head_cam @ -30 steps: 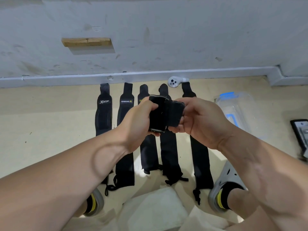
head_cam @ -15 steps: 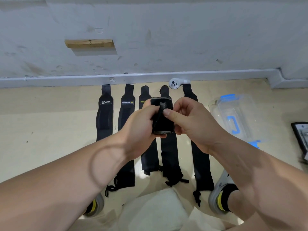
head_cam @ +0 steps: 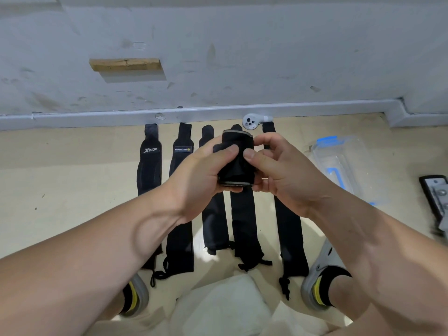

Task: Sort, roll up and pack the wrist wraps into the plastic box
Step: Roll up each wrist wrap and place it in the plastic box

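A rolled black wrist wrap is held upright in front of me, above the floor. My left hand grips its left side, thumb across the front. My right hand holds its right side, thumb pressing the front next to the left thumb. Several flat black wrist wraps lie side by side on the floor beneath: one with an XTEP logo, one with a small label, and others to the right. The clear plastic box with blue clips sits on the floor to the right.
A white controller lies by the baseboard behind the wraps. A dark device is at the right edge. My grey shoes and pale trousers fill the bottom. The grey wall bounds the far side.
The loose tail of the wrap has been folded onto the roll. Both thumbs now press the front of the closed roll, and the roll has shifted slightly upward.
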